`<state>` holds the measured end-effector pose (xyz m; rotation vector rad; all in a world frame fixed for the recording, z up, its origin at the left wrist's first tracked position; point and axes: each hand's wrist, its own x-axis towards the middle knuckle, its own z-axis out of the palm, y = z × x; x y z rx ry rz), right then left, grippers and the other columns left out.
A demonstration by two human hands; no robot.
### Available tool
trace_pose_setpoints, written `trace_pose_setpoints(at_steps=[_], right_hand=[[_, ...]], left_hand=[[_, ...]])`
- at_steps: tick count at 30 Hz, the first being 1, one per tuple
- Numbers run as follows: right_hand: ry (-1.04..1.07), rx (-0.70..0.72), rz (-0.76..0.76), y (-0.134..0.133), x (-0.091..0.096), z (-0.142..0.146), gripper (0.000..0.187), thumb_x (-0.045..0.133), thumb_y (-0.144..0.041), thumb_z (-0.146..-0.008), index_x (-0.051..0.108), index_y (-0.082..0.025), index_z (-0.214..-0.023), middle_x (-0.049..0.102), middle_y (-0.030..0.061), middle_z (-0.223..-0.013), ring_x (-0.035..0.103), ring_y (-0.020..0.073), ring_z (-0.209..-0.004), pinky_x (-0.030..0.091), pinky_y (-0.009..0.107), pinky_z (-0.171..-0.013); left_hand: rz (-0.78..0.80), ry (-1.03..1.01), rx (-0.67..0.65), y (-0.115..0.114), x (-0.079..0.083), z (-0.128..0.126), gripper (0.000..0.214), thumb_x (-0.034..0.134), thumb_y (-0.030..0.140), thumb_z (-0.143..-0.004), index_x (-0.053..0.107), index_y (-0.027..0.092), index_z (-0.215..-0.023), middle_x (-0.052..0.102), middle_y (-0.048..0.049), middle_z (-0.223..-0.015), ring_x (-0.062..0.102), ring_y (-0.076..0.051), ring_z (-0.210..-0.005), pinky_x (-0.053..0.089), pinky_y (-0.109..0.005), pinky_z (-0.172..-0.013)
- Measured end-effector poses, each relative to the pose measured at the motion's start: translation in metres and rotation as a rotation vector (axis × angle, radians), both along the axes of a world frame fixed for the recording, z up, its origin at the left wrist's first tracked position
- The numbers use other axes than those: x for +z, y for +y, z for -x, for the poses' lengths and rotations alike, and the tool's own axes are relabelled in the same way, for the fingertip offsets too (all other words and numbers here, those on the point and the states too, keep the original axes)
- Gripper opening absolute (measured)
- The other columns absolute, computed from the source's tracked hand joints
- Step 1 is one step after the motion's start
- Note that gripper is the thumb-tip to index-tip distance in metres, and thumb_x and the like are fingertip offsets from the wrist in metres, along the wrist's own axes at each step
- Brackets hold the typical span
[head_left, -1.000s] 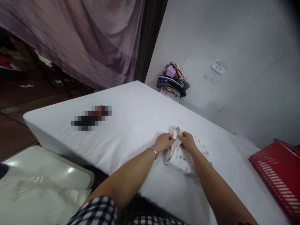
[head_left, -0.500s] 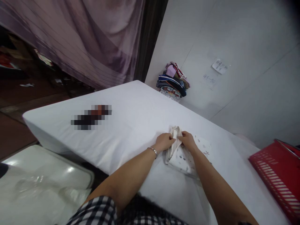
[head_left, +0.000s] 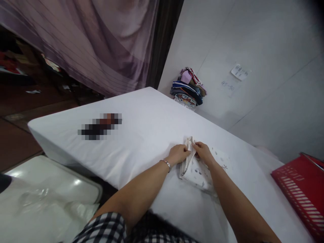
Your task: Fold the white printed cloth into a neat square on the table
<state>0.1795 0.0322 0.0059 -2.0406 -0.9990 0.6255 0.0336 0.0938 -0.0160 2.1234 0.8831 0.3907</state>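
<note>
A folded white cloth [head_left: 197, 172] with a grey leaf-like print lies on the white-covered table [head_left: 141, 118], partly hidden under my right forearm. At its left end my left hand [head_left: 178, 153] grips the folded edge, fingers curled in. Close beside it, my right hand [head_left: 202, 152] pinches the upper layer of the same cloth between thumb and fingers. Between the hands the fabric stands up in a raised fold. A silver bracelet circles my left wrist.
A red plastic basket [head_left: 296, 189] stands at the table's right. Folded clothes [head_left: 187, 87] are piled against the wall at the back. A pixelated dark object [head_left: 100, 126] lies on the table's left. A white seat-like surface [head_left: 50, 199] holds clear plastic at lower left; a mauve curtain [head_left: 108, 40] hangs behind.
My right hand has shifted slightly left and up along the cloth's edge, and the raised fold has narrowed. My left hand keeps its grip. The view has turned slightly.
</note>
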Motion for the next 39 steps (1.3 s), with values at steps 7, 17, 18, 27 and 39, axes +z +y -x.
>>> trace_pose_setpoints(at_steps=[7, 17, 18, 27, 39], right_hand=[[0.002, 0.067, 0.047, 0.001, 0.008, 0.009, 0.035, 0.052, -0.049, -0.075, 0.062, -0.017, -0.084, 0.049, -0.0038, -0.044, 0.042, 0.0088, -0.033, 0.033, 0.020, -0.033], [-0.171, 0.111, -0.051, 0.007, 0.006, -0.021, 0.029, 0.052, -0.032, -0.068, 0.066, -0.017, -0.089, 0.064, 0.0020, -0.065, 0.056, 0.0149, -0.056, 0.045, 0.027, -0.053], [-0.289, 0.107, -0.102, 0.011, 0.007, -0.025, 0.029, 0.052, -0.032, -0.067, 0.066, -0.018, -0.088, 0.066, 0.0041, -0.075, 0.059, 0.0176, -0.068, 0.047, 0.029, -0.062], [-0.301, 0.202, 0.014, 0.039, 0.005, -0.035, 0.030, 0.057, -0.032, -0.063, 0.065, -0.018, -0.087, 0.068, 0.0048, -0.087, 0.061, 0.0203, -0.080, 0.045, 0.032, -0.076], [0.011, 0.188, -0.192, 0.028, -0.005, -0.039, 0.011, 0.058, -0.025, -0.059, 0.055, -0.019, -0.068, 0.049, 0.0054, -0.127, 0.054, 0.0193, -0.098, 0.041, 0.028, -0.077]], left_hand=[[-0.030, -0.033, 0.021, 0.000, -0.001, -0.001, 0.027, 0.044, 0.041, -0.080, 0.063, 0.023, -0.081, 0.067, -0.0005, -0.087, 0.059, -0.015, -0.081, 0.040, -0.024, -0.065], [-0.093, 0.032, -0.023, -0.008, 0.008, 0.004, 0.025, 0.055, 0.045, -0.070, 0.057, 0.022, -0.080, 0.064, -0.0004, -0.085, 0.059, -0.018, -0.078, 0.041, -0.026, -0.063], [-0.107, 0.040, -0.029, -0.008, 0.007, 0.004, 0.023, 0.054, 0.042, -0.070, 0.057, 0.022, -0.081, 0.064, -0.0005, -0.086, 0.059, -0.018, -0.079, 0.041, -0.026, -0.063], [-0.111, 0.067, -0.033, -0.009, 0.005, 0.002, 0.022, 0.054, 0.040, -0.070, 0.054, 0.023, -0.084, 0.062, 0.0000, -0.091, 0.058, -0.018, -0.083, 0.043, -0.026, -0.066], [-0.102, 0.064, -0.041, -0.010, 0.007, 0.003, 0.022, 0.055, 0.040, -0.070, 0.055, 0.023, -0.084, 0.062, -0.0008, -0.092, 0.059, -0.019, -0.081, 0.042, -0.026, -0.065]])
